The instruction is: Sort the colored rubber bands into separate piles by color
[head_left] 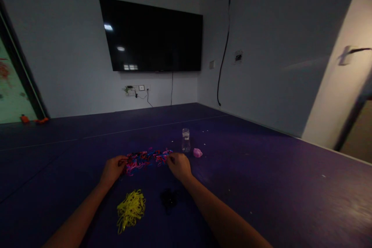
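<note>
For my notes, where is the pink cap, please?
In the head view, the pink cap lies slightly right of centre, just right of the clear bottle, near the right hand.

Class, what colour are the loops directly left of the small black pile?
The loops are yellow, shown best in the head view.

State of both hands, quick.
Left hand: curled at the mixed bands; grip can't be told.
Right hand: curled at their right end; grip can't be told.

far pile (141, 159) btw l hand (114, 167) & r hand (179, 165) | nr-l pile (131, 208), nr-r pile (169, 198) | btl (186, 142) behind r hand | cap (197, 152) to r
</note>
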`<state>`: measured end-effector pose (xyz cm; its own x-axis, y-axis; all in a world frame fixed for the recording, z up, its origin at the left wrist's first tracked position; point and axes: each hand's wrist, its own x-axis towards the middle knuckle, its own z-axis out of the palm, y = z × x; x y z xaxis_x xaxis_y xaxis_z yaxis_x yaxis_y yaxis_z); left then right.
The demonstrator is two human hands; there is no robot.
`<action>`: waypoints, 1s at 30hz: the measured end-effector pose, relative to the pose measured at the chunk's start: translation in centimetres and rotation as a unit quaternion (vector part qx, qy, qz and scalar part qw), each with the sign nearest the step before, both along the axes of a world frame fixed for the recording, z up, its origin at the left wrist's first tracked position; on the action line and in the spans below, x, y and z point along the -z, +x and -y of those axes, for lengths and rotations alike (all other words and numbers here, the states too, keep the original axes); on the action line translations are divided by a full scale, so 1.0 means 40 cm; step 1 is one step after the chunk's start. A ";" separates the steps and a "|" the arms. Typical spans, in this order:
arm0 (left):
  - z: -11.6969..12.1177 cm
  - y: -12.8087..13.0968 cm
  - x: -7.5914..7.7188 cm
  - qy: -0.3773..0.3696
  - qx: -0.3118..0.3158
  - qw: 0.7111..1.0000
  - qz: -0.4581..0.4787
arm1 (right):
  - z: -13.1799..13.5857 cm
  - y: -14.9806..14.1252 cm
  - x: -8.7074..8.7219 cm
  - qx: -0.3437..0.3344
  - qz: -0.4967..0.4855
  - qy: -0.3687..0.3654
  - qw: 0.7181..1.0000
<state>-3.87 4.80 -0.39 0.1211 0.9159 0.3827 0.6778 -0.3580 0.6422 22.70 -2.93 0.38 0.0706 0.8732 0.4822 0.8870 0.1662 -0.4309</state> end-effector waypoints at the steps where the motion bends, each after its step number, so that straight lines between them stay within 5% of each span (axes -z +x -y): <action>1: -0.001 0.001 0.000 0.001 -0.003 1.000 -0.012 | 0.000 0.000 0.000 0.000 -0.001 0.002 1.000; 12: -0.022 0.000 0.001 0.075 -0.003 0.984 -0.162 | 0.001 0.000 0.001 -0.006 -0.017 0.004 1.000; 30: 0.007 -0.026 -0.014 0.058 -0.040 0.996 0.055 | 0.003 -0.003 -0.004 0.009 -0.020 -0.016 1.000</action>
<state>-4.91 4.53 0.18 0.0013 0.8695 0.4939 0.6340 -0.3827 0.6720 22.59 -3.05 0.53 0.1050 0.8868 0.4500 0.8717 0.1356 -0.4709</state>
